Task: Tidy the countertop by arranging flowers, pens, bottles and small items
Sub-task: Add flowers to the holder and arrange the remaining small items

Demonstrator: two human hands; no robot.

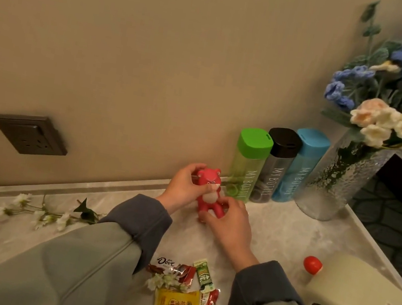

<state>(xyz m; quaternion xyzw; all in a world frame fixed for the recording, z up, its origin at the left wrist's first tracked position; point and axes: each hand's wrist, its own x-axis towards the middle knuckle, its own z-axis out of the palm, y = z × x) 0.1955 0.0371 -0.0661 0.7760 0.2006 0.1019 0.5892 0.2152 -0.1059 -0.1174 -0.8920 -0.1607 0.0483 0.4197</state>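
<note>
Left hand (186,183) grip clamped on red bear (210,193) at head; right hand (231,227) grip clamped at legs; wrists angled inward.

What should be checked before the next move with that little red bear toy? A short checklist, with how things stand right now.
1. Left hand grips the head of the red plastic bear figurine: ok.
2. Right hand holds the bear's legs: ok.
3. Bear upright, facing the person: ok.
4. Bear's feet resting on the pale marble countertop: cannot tell, the right hand hides them.
5. Gap between the bear and the green-capped translucent bottle behind it: cannot tell, they look very close.
6. Loose white flower sprig tidied away: not ok, it lies flat on the countertop to the left.
</note>
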